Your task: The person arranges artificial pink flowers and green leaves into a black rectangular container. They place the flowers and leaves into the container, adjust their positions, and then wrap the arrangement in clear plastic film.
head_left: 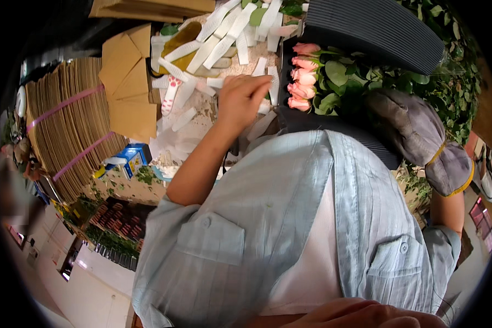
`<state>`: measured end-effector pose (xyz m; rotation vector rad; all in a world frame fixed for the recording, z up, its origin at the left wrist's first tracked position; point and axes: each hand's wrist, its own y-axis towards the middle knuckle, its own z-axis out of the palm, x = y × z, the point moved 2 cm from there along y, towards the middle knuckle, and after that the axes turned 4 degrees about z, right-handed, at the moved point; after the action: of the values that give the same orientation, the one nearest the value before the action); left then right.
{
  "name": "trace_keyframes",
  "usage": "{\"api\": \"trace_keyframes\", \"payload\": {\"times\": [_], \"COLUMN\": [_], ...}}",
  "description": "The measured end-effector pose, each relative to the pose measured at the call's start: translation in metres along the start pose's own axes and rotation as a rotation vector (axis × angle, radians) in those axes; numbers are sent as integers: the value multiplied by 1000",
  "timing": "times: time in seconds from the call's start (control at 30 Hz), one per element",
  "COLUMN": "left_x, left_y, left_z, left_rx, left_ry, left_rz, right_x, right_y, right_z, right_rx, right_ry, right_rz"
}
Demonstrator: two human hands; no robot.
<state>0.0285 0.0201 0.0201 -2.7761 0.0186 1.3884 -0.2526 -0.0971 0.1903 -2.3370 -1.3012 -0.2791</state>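
Several pink roses (303, 76) lie in a row, heads to the left and green leaves to the right, between dark ribbed boards (372, 33). My bare left hand (240, 98) is just left of the blooms, over scattered white mesh flower sleeves (224, 41). Its thumb and fingers are pinched together; whatever is between them is too small or hidden to name. On my right hand (415, 131) is a grey work glove with a yellow-edged cuff. That hand is at the leafy stems, its fingers drawn together and its fingertips partly lost among the leaves.
A tall stack of brown cardboard (65, 120) with pink straps stands at the left, beside folded card sheets (128, 87). A blue box (134, 159) sits below them. A yellow-brown glove (180, 46) lies among the sleeves. Dense foliage (459, 82) fills the far right.
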Motion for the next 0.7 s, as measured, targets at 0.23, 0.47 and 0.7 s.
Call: {"api": "trace_keyframes", "payload": {"times": [0.23,0.47,0.7], "left_x": [-17,3,0], "left_y": [29,31,29], "left_z": [26,44,50], "left_rx": [135,144,151], "left_ry": [42,75,79], "left_rz": [413,372,348], "right_x": [3,-28,-9], "right_y": [60,77,76], "right_z": [60,131,77], "right_rx": [199,196,305], "right_ry": [-225,-45,-174], "right_rz": [19,249,235]}}
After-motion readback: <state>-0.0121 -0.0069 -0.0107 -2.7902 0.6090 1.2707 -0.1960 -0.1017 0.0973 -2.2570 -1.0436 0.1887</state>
